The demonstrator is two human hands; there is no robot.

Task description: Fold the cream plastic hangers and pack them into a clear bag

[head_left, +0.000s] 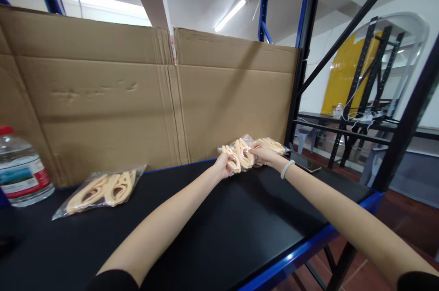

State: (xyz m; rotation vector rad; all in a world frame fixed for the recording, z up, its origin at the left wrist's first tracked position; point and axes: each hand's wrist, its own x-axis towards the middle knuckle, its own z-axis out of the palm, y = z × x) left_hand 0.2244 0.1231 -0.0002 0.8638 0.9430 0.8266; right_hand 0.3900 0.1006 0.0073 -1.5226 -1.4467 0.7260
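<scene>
Both arms reach toward the right back of the black table. My left hand (223, 164) is closed on the left end of a clear plastic bag (244, 153) with pale wooden-looking ring shapes inside. At the bag's right side, my right hand (263, 151) also grips it, a pale beaded bracelet round the wrist. Just behind and right of that hand lies another bag of similar pieces (274, 144), partly hidden by it. A further clear bag with pale curved pieces (103, 189) rests flat at the left, apart from both hands.
Cardboard panels (236, 94) stand along the back edge of the black table (219, 231). A large water bottle with a red cap (21, 169) is at far left. A phone (303, 162) lies near the right end, by the black rack post (297, 76).
</scene>
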